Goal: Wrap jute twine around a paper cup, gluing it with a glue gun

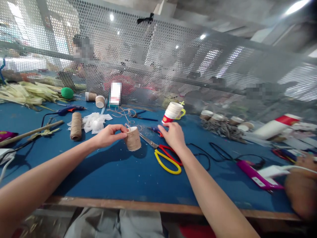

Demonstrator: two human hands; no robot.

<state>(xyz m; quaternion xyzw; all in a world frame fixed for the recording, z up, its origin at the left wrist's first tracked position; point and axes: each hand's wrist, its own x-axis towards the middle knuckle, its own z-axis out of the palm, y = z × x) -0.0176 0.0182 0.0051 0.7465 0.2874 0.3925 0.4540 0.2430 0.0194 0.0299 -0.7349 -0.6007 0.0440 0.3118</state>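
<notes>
Left grip (116,135) pinches tan cup (133,140) by its rim. Right grip (173,135) half-open, empty; stacked cups (174,109) just beyond, scissors (155,146) between both grips.

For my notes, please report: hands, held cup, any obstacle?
Left fingers pinch tan, tapered, textured cup. Right hand near white-red paper cup stack. Red-yellow-handled metal scissors lie between.

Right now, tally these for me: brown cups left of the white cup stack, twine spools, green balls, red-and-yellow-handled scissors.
Brown cups: 3, one in the left hand
Twine spool: 1
Green ball: 1
Scissors: 1
Total: 6
</notes>
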